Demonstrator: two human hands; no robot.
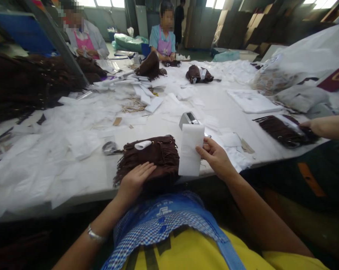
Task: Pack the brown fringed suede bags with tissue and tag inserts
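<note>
A dark brown fringed bag (149,159) lies at the table's front edge, with a small white wrapped piece (143,145) on its top. My left hand (135,180) rests flat on the bag's lower left part, fingers stretched out and holding nothing. Just right of the bag, my right hand (216,155) pinches the right edge of a white rectangular sheet (191,150), which stands upright. Behind the sheet is a grey tape dispenser (188,117), partly covered by it. A clear ring-shaped item (110,147) lies left of the bag.
Thin white sheets (65,138) cover the table's left side. Brown bags (23,84) are heaped at the far left. On the right, another person's hand (310,125) touches a fringed bag (284,129). Two people sit across the table, near another wrapped bag (199,74).
</note>
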